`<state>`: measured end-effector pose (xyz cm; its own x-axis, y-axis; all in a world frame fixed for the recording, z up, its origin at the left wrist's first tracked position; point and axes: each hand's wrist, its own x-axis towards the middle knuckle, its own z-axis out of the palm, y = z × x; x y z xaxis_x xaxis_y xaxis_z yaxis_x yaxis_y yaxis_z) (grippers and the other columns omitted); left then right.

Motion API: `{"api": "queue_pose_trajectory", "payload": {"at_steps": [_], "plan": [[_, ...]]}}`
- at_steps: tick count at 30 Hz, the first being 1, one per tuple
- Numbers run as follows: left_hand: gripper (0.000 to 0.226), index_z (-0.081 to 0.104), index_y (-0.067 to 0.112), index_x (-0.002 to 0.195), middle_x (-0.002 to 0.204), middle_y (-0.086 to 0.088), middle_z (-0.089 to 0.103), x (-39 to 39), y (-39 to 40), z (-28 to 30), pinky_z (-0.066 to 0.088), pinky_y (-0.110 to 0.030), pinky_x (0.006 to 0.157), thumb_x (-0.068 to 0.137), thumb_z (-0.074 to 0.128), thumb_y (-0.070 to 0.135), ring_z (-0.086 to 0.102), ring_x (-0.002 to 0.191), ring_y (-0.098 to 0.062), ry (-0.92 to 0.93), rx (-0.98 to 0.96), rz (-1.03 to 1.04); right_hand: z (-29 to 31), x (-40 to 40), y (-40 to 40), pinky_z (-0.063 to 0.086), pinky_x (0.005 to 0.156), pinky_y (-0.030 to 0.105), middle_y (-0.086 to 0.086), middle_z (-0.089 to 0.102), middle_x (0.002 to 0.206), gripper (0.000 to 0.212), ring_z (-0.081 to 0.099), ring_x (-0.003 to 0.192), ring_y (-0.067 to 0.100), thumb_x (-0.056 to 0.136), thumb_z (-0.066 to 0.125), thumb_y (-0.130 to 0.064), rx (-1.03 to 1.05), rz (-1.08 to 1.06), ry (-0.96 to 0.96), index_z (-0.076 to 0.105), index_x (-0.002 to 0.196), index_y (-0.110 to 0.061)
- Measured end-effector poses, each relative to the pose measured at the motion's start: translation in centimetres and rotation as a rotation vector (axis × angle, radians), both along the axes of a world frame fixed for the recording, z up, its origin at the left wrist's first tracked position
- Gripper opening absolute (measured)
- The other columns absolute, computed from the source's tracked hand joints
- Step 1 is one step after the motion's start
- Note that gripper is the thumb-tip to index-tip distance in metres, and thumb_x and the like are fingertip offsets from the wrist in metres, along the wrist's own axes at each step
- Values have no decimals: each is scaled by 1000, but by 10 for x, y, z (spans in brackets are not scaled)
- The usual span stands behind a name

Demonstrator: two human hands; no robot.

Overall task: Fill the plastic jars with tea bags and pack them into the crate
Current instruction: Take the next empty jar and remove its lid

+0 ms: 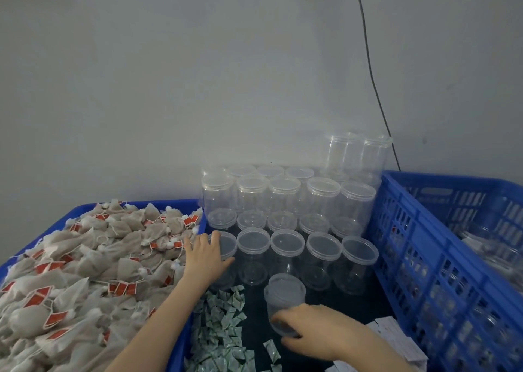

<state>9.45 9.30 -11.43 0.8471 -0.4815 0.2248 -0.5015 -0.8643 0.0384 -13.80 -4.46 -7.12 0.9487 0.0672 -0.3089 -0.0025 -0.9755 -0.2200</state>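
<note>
Right hand [319, 327] curled round a lidded jar [283, 301], standing upright on the dark table [353, 303]. Left hand [205, 254], fingers straight, laid against the nearest jar of the stack [226, 247] (beside the tea bags [85, 258]). Blue crate [418, 258] just right.

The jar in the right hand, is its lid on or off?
On: the jar in the right hand shows its lid seated on top.

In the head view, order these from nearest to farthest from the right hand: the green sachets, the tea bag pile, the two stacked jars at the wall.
From the right hand:
1. green sachets, just left
2. tea bag pile, far left
3. two stacked jars, back at the wall
</note>
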Motion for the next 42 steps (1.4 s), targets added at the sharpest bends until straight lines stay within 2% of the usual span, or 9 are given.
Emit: {"api": "queue_pose_trajectory", "payload": {"at_steps": [7, 13, 18, 22, 26, 29, 34, 37, 42], "plan": [[78, 33, 19, 138, 134, -7, 42, -2, 2, 7, 23, -45, 111, 81, 50, 69, 39, 127, -26, -50, -199, 17, -16, -3, -3, 44, 88, 32, 3, 59, 129, 39, 58, 114, 23, 98, 49, -34, 78, -32, 18, 49, 136, -27], [78, 38, 17, 138, 139, -13, 37, -10, 0, 24, 29, -44, 110, 78, 61, 62, 36, 129, -30, -27, -412, 17, -24, -2, -5, 47, 94, 33, -2, 60, 131, 41, 58, 116, 19, 97, 49, -36, 130, -36, -12, 48, 138, -30], [75, 44, 16, 134, 132, -11, 38, -26, -6, 65, 35, -40, 101, 74, 72, 50, 40, 120, -29, -63, -630, -52, -27, 0, -13, 46, 97, 35, -8, 58, 131, 35, 56, 118, 17, 93, 53, -37, 245, -194, -204, 51, 128, -35], [71, 44, 26, 132, 130, -2, 37, -46, -13, 96, 38, -37, 99, 72, 73, 51, 41, 117, -20, 132, -773, -168, -11, 12, -21, 39, 107, 25, -9, 44, 146, 63, 44, 125, 1, 92, 66, -30, 553, -348, -345, 36, 147, -26], [58, 47, 32, 123, 125, 3, 36, -71, -21, 114, 38, -29, 90, 74, 76, 44, 43, 107, -14, 395, -793, -353, 10, 27, -24, 32, 112, 27, -13, 33, 149, 88, 34, 135, 3, 82, 78, -35, 709, -429, -502, 25, 152, -23], [51, 49, 32, 119, 128, 0, 45, -86, -28, 114, 45, -37, 98, 76, 76, 39, 50, 112, -16, 626, -764, -482, 16, 33, -23, 33, 114, 32, -16, 33, 150, 101, 32, 138, 3, 74, 85, -34, 867, -449, -571, 23, 153, -28], [57, 48, 37, 122, 127, 4, 47, -89, -28, 111, 49, -28, 90, 74, 76, 45, 54, 109, -11, 767, -733, -572, 11, 30, -18, 46, 107, 41, -6, 54, 137, 94, 53, 127, 11, 60, 88, -35, 1032, -506, -669, 41, 141, -28], [69, 41, 47, 126, 127, 5, 44, -84, -18, 113, 48, -20, 86, 65, 74, 52, 52, 112, -7, 857, -609, -680, 10, 23, -23, 52, 98, 29, -4, 59, 133, 85, 59, 121, 10, 56, 82, -40, 1104, -411, -572, 46, 133, -30], [76, 41, 46, 137, 139, 13, 48, -81, -12, 110, 45, -26, 100, 67, 74, 44, 50, 124, -4, 1052, -636, -839, 7, 15, -28, 51, 95, 27, 1, 62, 131, 77, 61, 120, 16, 64, 80, -34, 1194, -332, -431, 49, 134, -23]]}}
